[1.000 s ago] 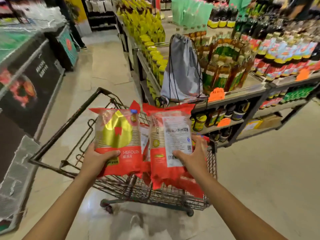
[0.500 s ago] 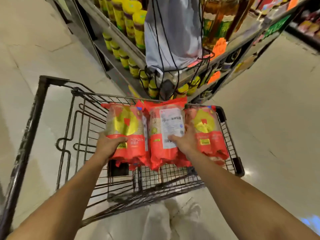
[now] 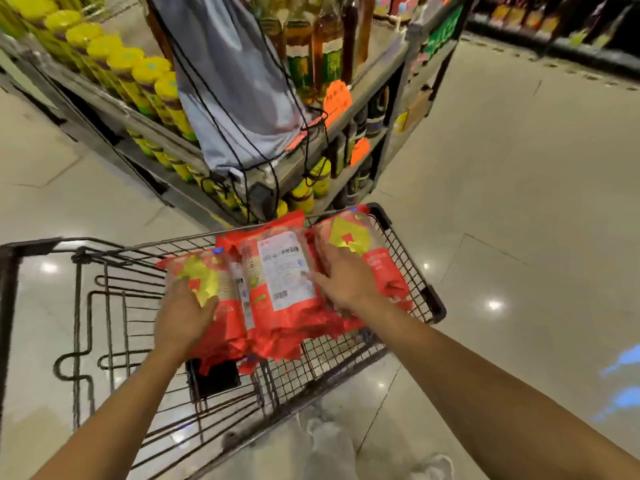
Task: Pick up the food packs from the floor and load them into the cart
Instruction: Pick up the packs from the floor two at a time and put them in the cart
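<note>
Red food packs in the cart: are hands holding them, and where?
The left hand grips the left red plastic pack by its lower half. The right hand lies across the middle pack and the right pack; grip unclear.
</note>
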Demonstrator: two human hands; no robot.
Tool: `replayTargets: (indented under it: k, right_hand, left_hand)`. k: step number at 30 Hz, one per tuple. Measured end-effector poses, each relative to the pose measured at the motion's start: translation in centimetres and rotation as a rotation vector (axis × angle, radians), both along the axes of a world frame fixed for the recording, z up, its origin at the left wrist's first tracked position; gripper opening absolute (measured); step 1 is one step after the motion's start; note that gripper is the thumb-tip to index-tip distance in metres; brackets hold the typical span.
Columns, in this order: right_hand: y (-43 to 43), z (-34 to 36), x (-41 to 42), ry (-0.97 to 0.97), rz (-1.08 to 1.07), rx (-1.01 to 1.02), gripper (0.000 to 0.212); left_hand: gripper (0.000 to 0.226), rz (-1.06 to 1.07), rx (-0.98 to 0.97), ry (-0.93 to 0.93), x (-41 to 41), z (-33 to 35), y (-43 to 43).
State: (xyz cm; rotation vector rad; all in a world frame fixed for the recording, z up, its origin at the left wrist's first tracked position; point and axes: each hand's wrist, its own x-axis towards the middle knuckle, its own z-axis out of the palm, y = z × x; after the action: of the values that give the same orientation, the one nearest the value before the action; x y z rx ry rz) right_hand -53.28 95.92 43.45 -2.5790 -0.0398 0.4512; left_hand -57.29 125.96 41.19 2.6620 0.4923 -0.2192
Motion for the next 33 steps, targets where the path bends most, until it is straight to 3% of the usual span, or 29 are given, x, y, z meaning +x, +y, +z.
replayTargets:
  k: [3,7,12,18,24,33]
  right_hand:
    - [-7.1,4.3,-2.6,-0.152,-0.001,-0.142,0.081]
    - [-19.7,10.1,-8.4,-0.295,-0.135,-0.277,0.077]
    - [-38.0,14.9,-19.3,-0.294,-0.463,-0.368,0.077]
    - [-54.9,17.0,-35.3,-0.234,-0.889,-0.453,0.08]
    - [-65.3,17.0,-48.2,-0.133,-1.224,-0.56,0.081]
    - [-79.6,15.7,-50.1,-0.003,-1.364,-0.638,0.079]
  left_hand:
    - [0.046,-0.24,0.193,-0.03,1.6,6.4,-8.2]
    - [0.053,-0.567,0.325,-0.205,2.6,13.7,-24.0]
    - [0.054,-1.003,0.388,-0.452,-1.4,19.8,-48.2]
    - [0.068,-1.416,0.277,-0.56,-11.2,21.7,-72.8]
    - [0.074,-1.745,0.247,-0.63,-20.8,22.0,-88.9]
    - [0.073,-1.921,0.21,-0.617,-22.5,19.1,-107.5]
